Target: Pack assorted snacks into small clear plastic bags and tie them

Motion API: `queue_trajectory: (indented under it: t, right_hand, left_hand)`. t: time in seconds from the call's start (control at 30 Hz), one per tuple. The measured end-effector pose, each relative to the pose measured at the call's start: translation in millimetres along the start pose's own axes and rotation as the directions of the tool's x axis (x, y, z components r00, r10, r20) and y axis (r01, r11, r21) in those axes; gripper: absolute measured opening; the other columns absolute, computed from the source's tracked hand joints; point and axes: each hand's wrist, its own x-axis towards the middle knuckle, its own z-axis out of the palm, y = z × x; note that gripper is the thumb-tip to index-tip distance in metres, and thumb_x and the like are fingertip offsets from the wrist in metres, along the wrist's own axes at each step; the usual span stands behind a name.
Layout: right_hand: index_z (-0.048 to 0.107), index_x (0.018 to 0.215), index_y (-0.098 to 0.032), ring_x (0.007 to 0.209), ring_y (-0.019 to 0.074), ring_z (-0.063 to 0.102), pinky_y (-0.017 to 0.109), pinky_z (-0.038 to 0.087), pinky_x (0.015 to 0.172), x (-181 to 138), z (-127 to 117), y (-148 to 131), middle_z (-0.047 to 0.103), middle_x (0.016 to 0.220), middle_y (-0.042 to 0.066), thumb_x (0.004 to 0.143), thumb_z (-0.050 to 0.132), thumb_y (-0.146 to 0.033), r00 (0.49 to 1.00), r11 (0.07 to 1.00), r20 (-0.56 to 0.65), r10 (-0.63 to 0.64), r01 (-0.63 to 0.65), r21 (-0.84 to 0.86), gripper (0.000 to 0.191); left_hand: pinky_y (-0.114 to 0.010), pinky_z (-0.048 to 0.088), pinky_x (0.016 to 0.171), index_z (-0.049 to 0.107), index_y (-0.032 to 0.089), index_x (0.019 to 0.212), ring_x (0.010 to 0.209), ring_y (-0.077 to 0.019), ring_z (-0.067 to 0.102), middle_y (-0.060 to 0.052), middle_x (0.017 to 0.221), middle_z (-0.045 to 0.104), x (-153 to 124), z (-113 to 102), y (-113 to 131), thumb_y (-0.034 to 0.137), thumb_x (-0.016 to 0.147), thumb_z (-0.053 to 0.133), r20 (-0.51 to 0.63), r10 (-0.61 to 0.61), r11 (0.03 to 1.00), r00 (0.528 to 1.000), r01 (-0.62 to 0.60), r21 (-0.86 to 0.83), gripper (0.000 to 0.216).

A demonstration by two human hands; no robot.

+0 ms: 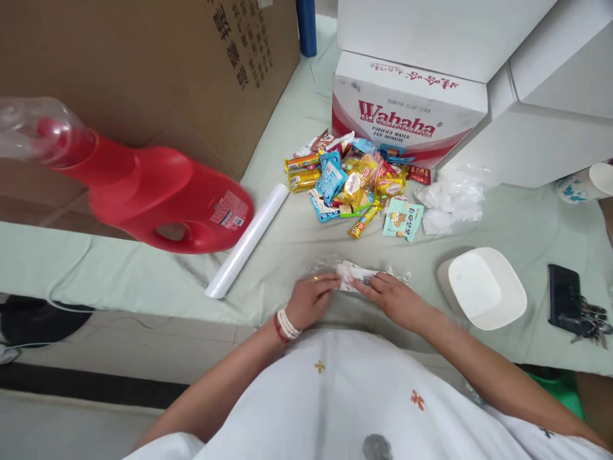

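The left hand [313, 297] has its fingers drawn narrowly together at the packet's near-left end; the right hand [397, 301] has its fingers slightly apart on the other end, the forefinger reaching across the top. Whether either one grips or only presses, I cannot tell. The white packet [352, 276], dark print on it and clear film around it, lies between them on the cloth [292, 252], close to the person's body. A string of pale beads [287, 324] and a red cord circle the left wrist.

Taking the packet as the clock's centre, a heap of snacks [354, 185] in bright wrappers sits at 12, at the foot of the Wahaha box [397, 124] at 1. Crumpled clear bags [453, 198] lie at 2. The white bowl [483, 287] is at 3, with the phone [564, 294] farther out and keys [591, 319] against it. A paper cup [575, 185] is between 2 and 3, well apart. Between 9 and 10 are a white roll [246, 243] and, beyond it, the red jug [143, 191]. The brown carton [143, 76] fills 10.
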Motion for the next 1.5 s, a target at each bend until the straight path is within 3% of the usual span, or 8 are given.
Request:
queue_trajectory:
  t: [0.17, 0.37, 0.67, 0.9, 1.07, 1.17, 1.3, 1.5]
  right_hand:
    - [0.055, 0.146, -0.018, 0.095, 0.0249, 0.047, 0.036, 0.040, 0.083, 4, 4, -10, 0.057, 0.096, 0.011, 0.093, 0.049, -0.004, 0.999, 0.999, 0.025, 0.027, -0.026, -0.020, 0.055]
    - [0.058, 0.146, -0.027, 0.094, 0.0238, 0.045, 0.034, 0.039, 0.083, 1, 4, -11, 0.054, 0.097, 0.010, 0.094, 0.048, -0.005, 0.994, 0.992, -0.019, 0.108, -0.106, 0.072, 0.057]
    - [0.073, 0.115, -0.021, 0.095, 0.0227, 0.050, 0.034, 0.046, 0.084, -12, -1, -7, 0.057, 0.095, 0.009, 0.098, 0.045, -0.014, 0.978, 0.904, -0.121, 0.171, -0.107, 0.413, 0.033]
    - [0.067, 0.110, -0.016, 0.122, 0.0354, 0.046, 0.054, 0.041, 0.106, -46, 26, 0, 0.053, 0.124, 0.019, 0.093, 0.061, -0.038, 0.562, 0.664, -0.356, 0.747, -0.649, 0.370, 0.028]
    - [0.062, 0.098, -0.019, 0.104, 0.0256, 0.060, 0.037, 0.050, 0.087, -49, 8, -15, 0.058, 0.122, 0.016, 0.100, 0.049, -0.032, 0.566, 0.622, -0.271, 0.778, -0.637, 0.456, 0.019]
    - [0.062, 0.099, -0.021, 0.082, 0.0201, 0.061, 0.029, 0.047, 0.073, -22, -12, -27, 0.064, 0.096, 0.008, 0.104, 0.042, -0.030, 0.680, 0.664, -0.134, 0.721, -0.624, 0.411, 0.023]
    - [0.064, 0.108, -0.017, 0.091, 0.0218, 0.060, 0.030, 0.047, 0.079, 28, -12, -37, 0.064, 0.101, 0.011, 0.099, 0.045, -0.013, 0.815, 0.791, 0.003, 0.580, -0.563, 0.240, 0.022]
    - [0.039, 0.151, -0.006, 0.121, 0.0325, 0.048, 0.047, 0.045, 0.103, 31, 12, -46, 0.050, 0.135, 0.023, 0.092, 0.061, -0.024, 0.930, 0.931, -0.143, 0.340, -0.310, 0.193, 0.065]
  left_hand:
    - [-0.030, 0.052, 0.067, 0.065, 0.020, 0.089, 0.070, -0.0163, 0.063, -0.006, 0.090, 0.071, 29, -32, -9, 0.033, 0.098, 0.042, -0.507, -0.423, 0.906, 0.751, 0.346, -0.243, 0.028]
    - [-0.036, 0.051, 0.080, 0.069, 0.021, 0.099, 0.090, -0.0259, 0.067, -0.007, 0.090, 0.072, 40, -34, 25, 0.032, 0.082, 0.068, 0.032, -0.421, 0.860, 0.907, 0.387, 0.332, 0.021]
    - [-0.032, 0.056, 0.086, 0.074, 0.017, 0.110, 0.090, -0.0195, 0.070, -0.008, 0.098, 0.075, 39, 35, 58, 0.018, 0.094, 0.047, 0.195, -0.269, 0.961, 0.943, 0.249, 0.123, 0.032]
    - [-0.029, 0.049, 0.061, 0.066, 0.022, 0.133, 0.096, -0.0239, 0.065, -0.011, 0.104, 0.068, 28, 48, 58, 0.022, 0.101, 0.048, 0.255, -0.204, 0.786, 0.945, 0.002, 0.618, 0.037]
    - [-0.038, 0.052, 0.076, 0.067, 0.022, 0.130, 0.103, -0.0269, 0.062, -0.013, 0.104, 0.070, 24, 48, 58, 0.018, 0.101, 0.048, 0.255, -0.091, 0.745, 0.963, -0.104, 0.659, 0.035]
    - [-0.056, 0.046, 0.099, 0.071, 0.025, 0.122, 0.122, -0.0328, 0.056, -0.014, 0.119, 0.069, 24, 50, 57, 0.019, 0.100, 0.050, 0.183, 0.007, 0.753, 0.983, -0.125, 0.646, 0.031]
    - [-0.068, 0.034, 0.111, 0.075, 0.021, 0.113, 0.143, -0.0407, 0.039, -0.017, 0.137, 0.061, 23, 47, 50, 0.017, 0.094, 0.055, 0.095, 0.024, 0.800, 0.995, -0.076, 0.595, 0.028]
    - [-0.060, 0.042, 0.110, 0.081, 0.021, 0.096, 0.130, -0.0354, 0.052, -0.016, 0.131, 0.065, 30, 23, 35, 0.020, 0.087, 0.055, 0.076, -0.115, 0.916, 0.990, 0.076, 0.395, 0.028]
